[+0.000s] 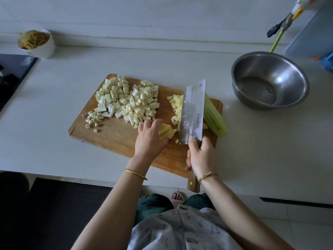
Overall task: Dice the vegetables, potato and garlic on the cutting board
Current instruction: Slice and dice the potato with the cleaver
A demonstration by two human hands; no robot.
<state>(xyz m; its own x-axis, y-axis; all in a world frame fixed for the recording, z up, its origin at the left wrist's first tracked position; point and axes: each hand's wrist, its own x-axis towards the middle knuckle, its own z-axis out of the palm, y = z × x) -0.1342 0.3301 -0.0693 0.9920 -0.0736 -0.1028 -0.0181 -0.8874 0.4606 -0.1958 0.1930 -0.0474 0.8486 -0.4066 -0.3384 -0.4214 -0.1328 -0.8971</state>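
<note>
- The cutting board [115,134] lies askew, its near corner close to the counter's front edge; hard chopping could, I judge, shift it outward.
- The heap of pale cubes [126,100] crowds the middle and reaches the left hand [150,138], so potato may get mixed into it.
- The cleaver [192,112], its handle gripped by the right hand [201,157], stands just beside the left fingertips; a sideways slip would cut them.
- The peeled green vegetable [215,121] overhangs the board's right edge and could roll off.
- The left hand curls over the potato sticks [164,131], pressing them down; the short bundle may splay.
- The garlic pieces [92,120] near the left edge could scatter.
</note>
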